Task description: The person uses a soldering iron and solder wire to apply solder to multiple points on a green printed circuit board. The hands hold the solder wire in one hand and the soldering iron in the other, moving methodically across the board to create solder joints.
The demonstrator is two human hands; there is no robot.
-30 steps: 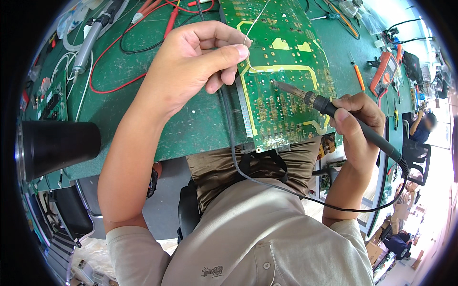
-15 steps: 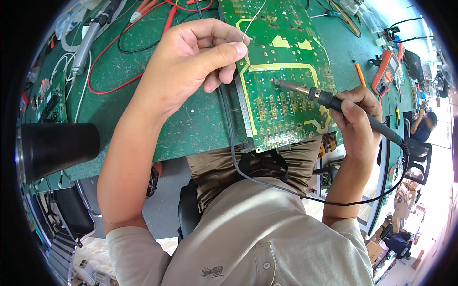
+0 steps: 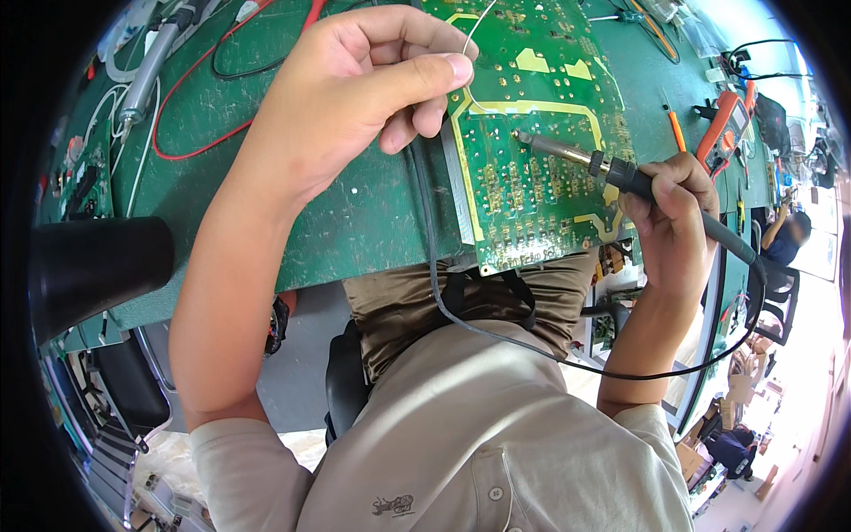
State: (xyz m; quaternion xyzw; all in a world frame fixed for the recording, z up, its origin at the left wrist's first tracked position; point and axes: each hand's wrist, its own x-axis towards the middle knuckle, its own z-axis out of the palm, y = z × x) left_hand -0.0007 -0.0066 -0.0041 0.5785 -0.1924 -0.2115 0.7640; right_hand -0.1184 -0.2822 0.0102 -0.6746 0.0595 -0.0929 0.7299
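Note:
A large green circuit board (image 3: 541, 97) with yellow-bordered areas and rows of solder joints lies at the table's near edge, jutting slightly over it. My right hand (image 3: 674, 208) grips a soldering iron (image 3: 625, 175) by its black handle. The iron's tip meets or hovers just over the board, left of its middle; contact is too small to tell. Above the board's left edge, my left hand (image 3: 381, 84) pinches a thin solder wire (image 3: 472, 35) between thumb and forefinger. The wire's lower end curves down to the board, a little above the iron's tip.
A black cable (image 3: 567, 362) loops from the iron across my lap. On the green table (image 3: 355, 213) are red test leads (image 3: 164, 106), a grey hand tool (image 3: 146, 75), an orange multimeter (image 3: 727, 129) and an orange-handled screwdriver (image 3: 676, 129). A black cylinder (image 3: 102, 270) stands at the left.
Board and table appear shifted slightly up in the view, with the board a little to the right. Both hands keep their grips, and the iron's tip stays at nearly the same place on the board.

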